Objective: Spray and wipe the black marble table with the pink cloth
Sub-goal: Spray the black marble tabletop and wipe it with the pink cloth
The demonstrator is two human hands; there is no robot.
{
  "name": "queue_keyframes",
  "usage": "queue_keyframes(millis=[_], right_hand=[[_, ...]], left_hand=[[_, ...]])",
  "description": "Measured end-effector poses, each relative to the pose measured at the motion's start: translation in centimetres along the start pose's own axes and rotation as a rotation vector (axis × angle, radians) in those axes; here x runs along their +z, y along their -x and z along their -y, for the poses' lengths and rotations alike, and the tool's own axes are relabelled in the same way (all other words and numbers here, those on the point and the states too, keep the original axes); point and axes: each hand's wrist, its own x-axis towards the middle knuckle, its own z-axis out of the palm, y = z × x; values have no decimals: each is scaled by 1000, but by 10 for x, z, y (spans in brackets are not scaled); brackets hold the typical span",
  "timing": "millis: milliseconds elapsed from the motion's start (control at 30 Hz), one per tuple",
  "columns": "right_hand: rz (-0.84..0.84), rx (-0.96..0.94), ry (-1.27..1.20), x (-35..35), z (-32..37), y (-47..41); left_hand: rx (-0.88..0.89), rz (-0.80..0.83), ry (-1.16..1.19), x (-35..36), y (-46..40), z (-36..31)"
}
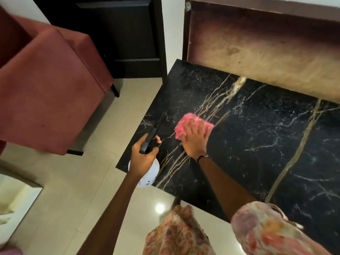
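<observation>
Your right hand presses flat, fingers spread, on the fluffy pink cloth on the black gold-veined marble desk. Your left hand grips the white spray bottle with its black nozzle at the desk's corner.

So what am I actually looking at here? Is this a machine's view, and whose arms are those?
No machine here: the single picture comes from a wide-angle camera worn on a person's head, looking forward and down, so the two arms are that person's own. That lens bends straight edges a little.

The dark slab with pale and golden veins is the black marble table. The right hand lies flat, fingers spread, pressing a fluffy pink cloth onto the tabletop. The left hand grips a spray bottle by its black trigger head, with the white body below the hand, at the table's near left corner.

Around it: a red upholstered chair on the left, a pale tiled floor, and a dark door behind. Nothing else shows on the table.
</observation>
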Motion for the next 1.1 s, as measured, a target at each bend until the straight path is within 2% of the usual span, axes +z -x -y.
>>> queue_keyframes(millis=[100, 267, 367, 533, 667, 967, 1100], right_hand=[[29, -298, 42, 21, 10, 51], [53, -520, 123, 36, -25, 124], [63, -458, 76, 30, -36, 143], [112, -282, 21, 30, -15, 162], [44, -143, 0, 37, 6, 162], [19, 32, -46, 47, 37, 151], [70, 32, -96, 50, 48, 148]], left_hand=[[16, -60, 4, -3, 11, -1], [24, -136, -14, 0, 22, -2], [56, -146, -52, 5, 24, -1], [53, -119, -59, 16, 27, -5], [42, -133, -36, 19, 28, -8], [-58, -94, -18, 8, 28, -11], [-113, -72, -33, 6, 29, -11]])
